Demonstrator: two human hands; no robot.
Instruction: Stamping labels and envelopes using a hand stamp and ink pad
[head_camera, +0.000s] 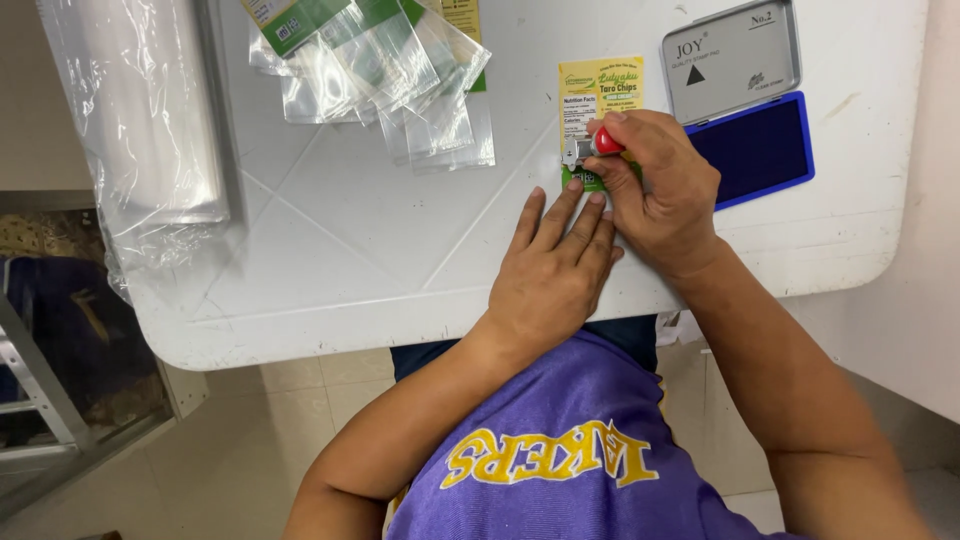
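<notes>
The right hand (655, 190) is gripping a small red-topped stamp (598, 143), pressing it onto the yellow-and-green label (600, 95), whose long axis is running near-to-far. The left hand (555, 265) is lying open and flat on the white surface (350, 230), fingertips pinning the label's near edge.

Yellow-green snack pouch (598, 100) mid-table, clear green-labelled pouches (385, 70) heaped upper left
</notes>
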